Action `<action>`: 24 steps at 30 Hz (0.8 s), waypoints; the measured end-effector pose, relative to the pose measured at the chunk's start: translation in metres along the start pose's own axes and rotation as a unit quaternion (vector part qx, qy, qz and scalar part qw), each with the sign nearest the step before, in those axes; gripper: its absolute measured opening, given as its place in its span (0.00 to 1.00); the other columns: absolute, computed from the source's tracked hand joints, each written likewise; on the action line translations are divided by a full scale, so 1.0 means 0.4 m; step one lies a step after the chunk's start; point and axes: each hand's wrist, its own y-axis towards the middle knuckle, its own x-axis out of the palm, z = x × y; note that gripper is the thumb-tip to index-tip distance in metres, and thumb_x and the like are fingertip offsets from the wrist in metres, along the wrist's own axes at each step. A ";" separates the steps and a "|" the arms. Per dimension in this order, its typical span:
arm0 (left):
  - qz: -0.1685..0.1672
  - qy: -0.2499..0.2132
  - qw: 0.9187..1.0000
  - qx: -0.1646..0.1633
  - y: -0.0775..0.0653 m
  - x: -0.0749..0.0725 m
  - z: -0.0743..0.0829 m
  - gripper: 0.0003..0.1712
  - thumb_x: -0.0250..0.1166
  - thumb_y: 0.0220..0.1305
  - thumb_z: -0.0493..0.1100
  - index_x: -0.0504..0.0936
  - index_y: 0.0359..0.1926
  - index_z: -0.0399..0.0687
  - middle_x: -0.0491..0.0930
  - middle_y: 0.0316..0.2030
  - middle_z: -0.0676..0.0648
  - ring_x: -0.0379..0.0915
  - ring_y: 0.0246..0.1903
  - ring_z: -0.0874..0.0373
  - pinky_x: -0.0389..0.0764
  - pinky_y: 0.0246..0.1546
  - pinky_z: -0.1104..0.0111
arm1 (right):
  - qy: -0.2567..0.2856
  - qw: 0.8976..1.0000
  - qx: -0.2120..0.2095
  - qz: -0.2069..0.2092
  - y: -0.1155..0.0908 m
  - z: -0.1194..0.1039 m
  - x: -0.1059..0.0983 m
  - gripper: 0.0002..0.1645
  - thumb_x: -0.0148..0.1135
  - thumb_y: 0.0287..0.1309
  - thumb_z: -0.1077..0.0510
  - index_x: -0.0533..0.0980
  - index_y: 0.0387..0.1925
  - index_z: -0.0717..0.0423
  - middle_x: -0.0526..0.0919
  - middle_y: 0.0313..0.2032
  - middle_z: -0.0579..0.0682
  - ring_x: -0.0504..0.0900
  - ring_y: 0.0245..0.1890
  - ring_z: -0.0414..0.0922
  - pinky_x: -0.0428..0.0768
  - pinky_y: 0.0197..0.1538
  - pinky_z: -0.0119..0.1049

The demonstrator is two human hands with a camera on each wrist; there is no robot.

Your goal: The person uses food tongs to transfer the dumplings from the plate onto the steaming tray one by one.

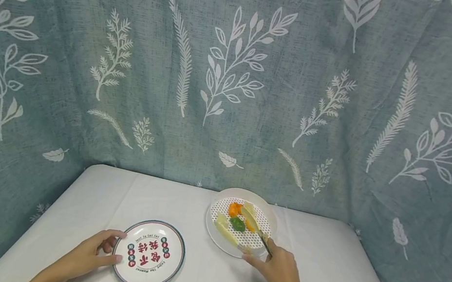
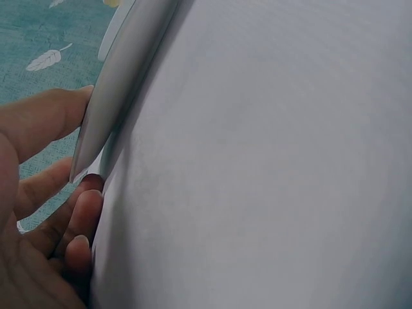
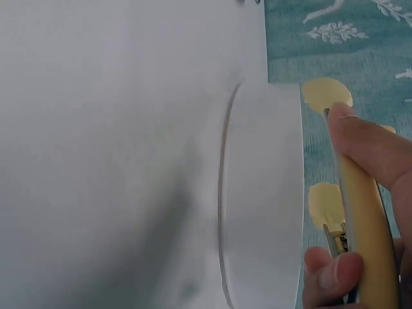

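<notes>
My left hand (image 1: 90,253) grips the left rim of a round white plate (image 1: 165,259) with a blue edge and red and blue lettering. In the left wrist view the plate (image 2: 122,84) shows edge-on, fingertips at its rim. My right hand (image 1: 283,268) holds yellow tongs (image 1: 256,225), which reach over a round white basket (image 1: 223,196) with a perforated bottom. In the right wrist view, thumb and fingers wrap the tongs (image 3: 364,212) beside the basket's white wall (image 3: 264,193). Inside are orange pieces (image 1: 235,209), a green piece (image 1: 238,224) and a pale yellow piece (image 1: 224,229).
Both dishes stand on a table with a white cloth (image 1: 198,205), the basket near the back edge and the plate nearer the front left. A green-blue curtain (image 1: 250,155) with white leaf prints hangs behind the table and at its sides.
</notes>
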 end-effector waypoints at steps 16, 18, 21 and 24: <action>0.005 -0.003 1.000 -0.004 -0.005 0.003 0.003 0.39 0.79 0.55 0.54 0.77 0.65 0.47 0.75 0.46 0.50 0.69 0.43 0.56 0.74 0.56 0.50 | 0.034 0.996 -0.069 -0.034 -0.056 -0.091 0.062 0.55 0.78 0.40 0.26 0.80 0.59 0.62 0.68 0.18 0.39 0.62 0.17 0.34 0.64 0.22 0.30; 0.005 0.002 1.000 -0.007 -0.004 0.003 0.003 0.39 0.79 0.54 0.55 0.77 0.64 0.48 0.75 0.46 0.50 0.69 0.43 0.56 0.74 0.52 0.52 | 0.034 0.996 -0.073 -0.033 -0.062 -0.096 0.071 0.56 0.79 0.40 0.28 0.79 0.61 0.64 0.67 0.18 0.39 0.61 0.17 0.33 0.64 0.22 0.29; 0.004 0.002 1.000 -0.006 -0.003 0.002 0.002 0.39 0.79 0.54 0.55 0.77 0.65 0.48 0.75 0.46 0.50 0.69 0.43 0.56 0.74 0.54 0.51 | 0.033 0.996 -0.075 -0.027 -0.069 -0.101 0.076 0.56 0.79 0.40 0.29 0.79 0.60 0.66 0.67 0.17 0.38 0.61 0.17 0.33 0.64 0.22 0.29; 0.003 -0.001 1.000 -0.004 -0.003 0.000 0.000 0.39 0.79 0.54 0.55 0.77 0.65 0.48 0.76 0.46 0.50 0.69 0.43 0.56 0.75 0.52 0.53 | 0.029 0.997 -0.076 -0.020 -0.071 -0.104 0.076 0.57 0.79 0.40 0.29 0.79 0.61 0.66 0.67 0.17 0.38 0.61 0.17 0.32 0.64 0.22 0.29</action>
